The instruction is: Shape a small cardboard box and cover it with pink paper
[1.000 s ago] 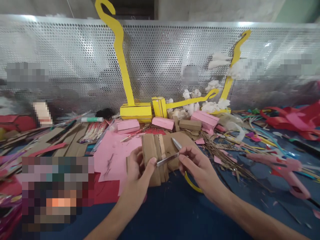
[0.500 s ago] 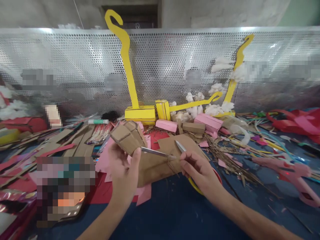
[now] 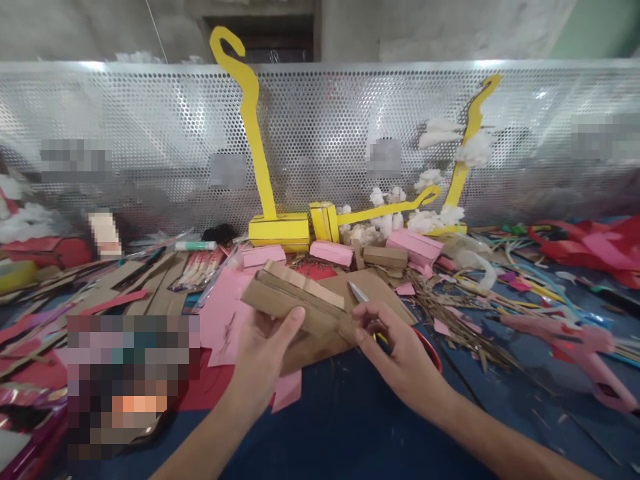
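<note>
My left hand (image 3: 267,350) is wrapped round a small folded cardboard box (image 3: 300,303), its thumb lying along the near side. The box is held tilted above a flat sheet of cardboard (image 3: 383,293). At its right end, the bent fingers of my right hand (image 3: 387,340) are closed at the box's edge; the exact contact is partly hidden. Behind and below that hand is a pair of scissors (image 3: 358,293), with a blade showing past the knuckles and part of a red and yellow handle beside the palm.
Yellow paper boxes with hooked strips (image 3: 279,230) stand against a perforated metal panel (image 3: 310,133). Pink paper boxes (image 3: 331,253) lie before them. A pink glue gun (image 3: 575,343) is at the right, near dry twigs (image 3: 450,307). Cardboard strips (image 3: 163,280) are piled at left.
My left hand has turned the box and brought it rightward to my right hand's fingers. The thin metal strip that pointed left from the right hand is now hidden. The scissors' visible blade stays put.
</note>
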The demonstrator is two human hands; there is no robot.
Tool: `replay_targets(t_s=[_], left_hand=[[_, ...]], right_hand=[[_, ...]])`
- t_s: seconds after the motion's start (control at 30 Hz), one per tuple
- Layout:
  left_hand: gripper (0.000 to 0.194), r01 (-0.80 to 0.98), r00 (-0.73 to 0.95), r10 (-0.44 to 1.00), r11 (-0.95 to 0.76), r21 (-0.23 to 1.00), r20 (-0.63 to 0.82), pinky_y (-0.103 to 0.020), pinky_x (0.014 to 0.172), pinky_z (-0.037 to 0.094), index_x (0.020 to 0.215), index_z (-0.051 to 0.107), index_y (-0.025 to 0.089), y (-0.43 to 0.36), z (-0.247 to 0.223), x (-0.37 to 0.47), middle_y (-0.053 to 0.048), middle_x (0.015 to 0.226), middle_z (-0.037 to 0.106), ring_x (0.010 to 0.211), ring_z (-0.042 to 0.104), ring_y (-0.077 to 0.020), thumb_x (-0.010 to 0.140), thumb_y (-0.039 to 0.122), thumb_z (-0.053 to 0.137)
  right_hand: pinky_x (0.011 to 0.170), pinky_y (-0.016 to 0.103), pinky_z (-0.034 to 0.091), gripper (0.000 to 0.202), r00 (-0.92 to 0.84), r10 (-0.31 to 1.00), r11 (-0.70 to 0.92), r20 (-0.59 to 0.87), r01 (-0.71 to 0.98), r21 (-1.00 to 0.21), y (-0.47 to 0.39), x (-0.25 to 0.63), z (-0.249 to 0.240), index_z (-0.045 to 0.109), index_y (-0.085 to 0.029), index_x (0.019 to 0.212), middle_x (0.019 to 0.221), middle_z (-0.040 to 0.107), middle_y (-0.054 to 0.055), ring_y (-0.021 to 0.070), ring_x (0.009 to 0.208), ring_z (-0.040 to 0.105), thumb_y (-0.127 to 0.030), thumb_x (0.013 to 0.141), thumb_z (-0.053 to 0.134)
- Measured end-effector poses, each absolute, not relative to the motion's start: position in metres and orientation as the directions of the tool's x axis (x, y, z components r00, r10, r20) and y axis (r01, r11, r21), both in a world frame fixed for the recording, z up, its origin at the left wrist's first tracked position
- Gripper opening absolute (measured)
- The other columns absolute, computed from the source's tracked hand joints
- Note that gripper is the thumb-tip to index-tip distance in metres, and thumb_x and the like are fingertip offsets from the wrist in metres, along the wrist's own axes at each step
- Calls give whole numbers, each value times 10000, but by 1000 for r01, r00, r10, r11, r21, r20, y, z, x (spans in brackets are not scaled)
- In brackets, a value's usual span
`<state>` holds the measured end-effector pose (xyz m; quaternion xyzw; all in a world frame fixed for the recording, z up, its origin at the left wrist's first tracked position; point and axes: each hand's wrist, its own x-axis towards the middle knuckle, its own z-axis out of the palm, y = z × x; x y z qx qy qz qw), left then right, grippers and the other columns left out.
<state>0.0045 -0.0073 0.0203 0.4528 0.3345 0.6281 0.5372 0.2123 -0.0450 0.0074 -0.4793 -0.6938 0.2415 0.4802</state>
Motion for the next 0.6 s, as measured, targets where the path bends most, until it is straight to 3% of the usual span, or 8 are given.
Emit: replay_targets(t_s=[0.1, 0.2, 0.37, 0.6], left_hand=[[729, -497, 114, 991, -6, 868, 72, -498, 981, 592, 1383, 529, 213, -17, 24, 12, -126, 1262, 718, 1138, 709, -324, 757, 344, 879], [788, -501, 161, 987, 95, 860, -15, -489, 905, 627, 1408, 506, 221, -22, 28, 15, -140, 1263, 717, 1096, 726, -328, 735, 340, 898], [827, -459, 179, 983, 116, 881, -36, -472, 824, 652, 1402, 507, 204, -25, 29, 16, -169, 1263, 710, 1088, 722, -347, 700, 349, 919], [758, -423, 159, 987, 97, 901, -32, -459, 836, 646, 1350, 536, 195, -27, 24, 17, -172, 1313, 685, 1195, 670, -365, 710, 365, 906]], right_hand=[[891, 355, 543, 313, -63, 863, 476, 501, 433, -766, -47, 214, 9, 513, -270, 1315, 1196, 590, 78, 216, 1041, 610, -326, 1010, 554], [997, 415, 527, 458, -91, 814, 538, 574, 490, -686, -50, 216, 14, 455, -308, 1440, 1373, 521, 110, 265, 1231, 547, -295, 997, 572], [1183, 555, 358, 505, -292, 748, 623, 596, 616, -481, -52, 224, 19, 436, -333, 1517, 1537, 407, 114, 327, 1440, 381, -294, 1022, 523], [1173, 561, 367, 584, -418, 709, 667, 568, 660, -347, -49, 226, 17, 372, -333, 1578, 1598, 368, 106, 345, 1471, 339, -376, 1019, 537]])
